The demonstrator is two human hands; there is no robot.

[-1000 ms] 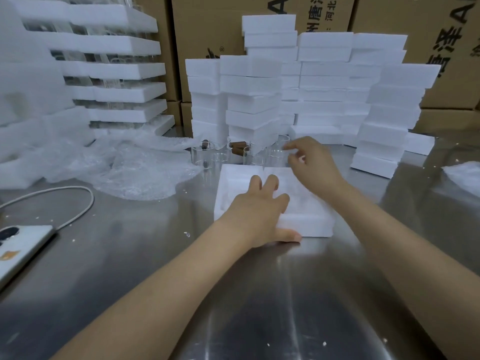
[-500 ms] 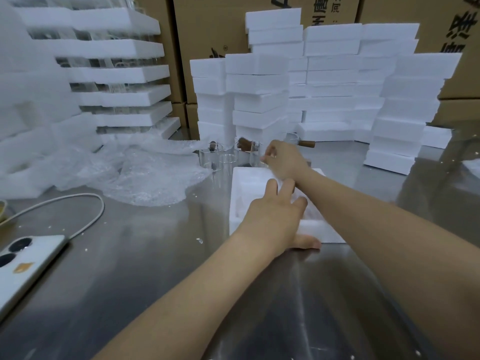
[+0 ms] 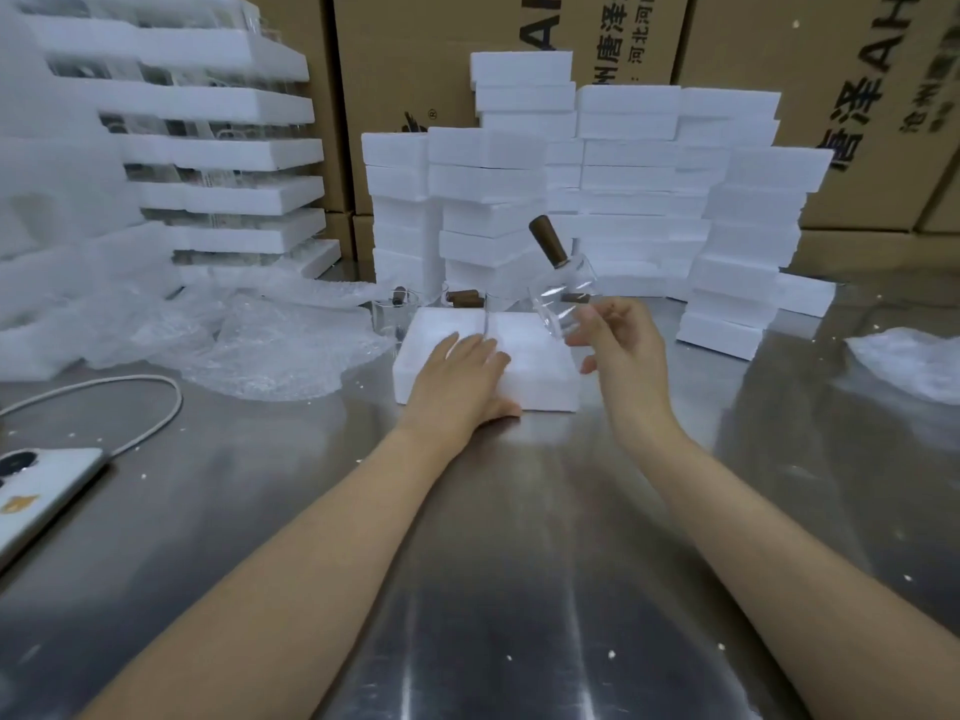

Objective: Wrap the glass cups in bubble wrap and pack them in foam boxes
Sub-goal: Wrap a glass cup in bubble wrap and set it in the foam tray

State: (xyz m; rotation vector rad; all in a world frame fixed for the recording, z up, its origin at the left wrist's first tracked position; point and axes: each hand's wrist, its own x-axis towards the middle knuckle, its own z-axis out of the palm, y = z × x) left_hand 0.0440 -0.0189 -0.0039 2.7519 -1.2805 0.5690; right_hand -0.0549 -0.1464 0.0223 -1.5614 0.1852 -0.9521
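An open white foam box point(image 3: 540, 379) lies on the steel table in front of me. My left hand point(image 3: 457, 379) rests flat on its near left part, fingers straight. My right hand point(image 3: 623, 350) holds a clear glass cup point(image 3: 563, 298) with a brown wooden handle, tilted in the air above the box's right side. More glass cups point(image 3: 392, 314) with wooden handles stand just behind the box. Crumpled bubble wrap point(image 3: 270, 350) is spread to the left of the box.
Stacks of white foam boxes point(image 3: 623, 200) rise behind the cups, with cardboard cartons point(image 3: 779, 70) at the back. Foam trays holding glassware point(image 3: 208, 163) stand at the left. A phone point(image 3: 41, 496) with a cable lies near left. More wrap point(image 3: 909, 361) sits at far right.
My right hand reached among the cups behind the box, took hold of one and lifted it up and to the right. My left hand stayed on the foam box.
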